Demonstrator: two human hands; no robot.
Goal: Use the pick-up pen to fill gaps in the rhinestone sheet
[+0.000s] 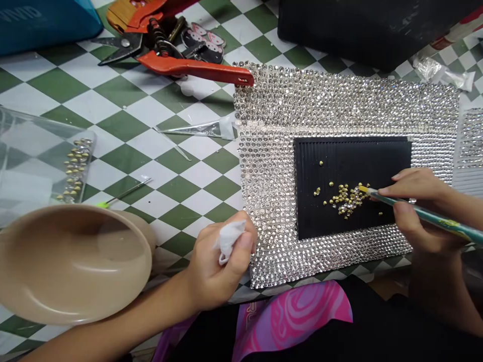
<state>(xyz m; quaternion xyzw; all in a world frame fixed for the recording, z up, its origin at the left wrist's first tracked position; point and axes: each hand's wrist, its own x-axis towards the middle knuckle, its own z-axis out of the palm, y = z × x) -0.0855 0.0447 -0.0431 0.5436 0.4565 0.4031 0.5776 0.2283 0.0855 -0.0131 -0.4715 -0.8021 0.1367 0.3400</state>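
Observation:
My right hand [418,206] holds a green pencil-like rhinestone picker [426,213], and its yellow tip [363,188] reaches the edge of a loose cluster of gold studs [345,201]. The studs lie scattered on a ridged black mat [350,161]. That mat rests on a large silver rhinestone sheet [269,201], which surrounds it on all sides. My left hand [221,259] is at the sheet's near left corner, pinching a crumpled white tissue [228,240]. The hand's fingertips are right beside the sheet's edge.
A tan plastic bowl [71,264] sits at lower left. Beyond it lie a clear plastic sheet with gold studs [73,171] and a green-handled needle tool [124,193]. Red-handled pliers [188,68] lie on the checkered green-and-white tablecloth [124,156]. Pink fabric [294,317] lies near me.

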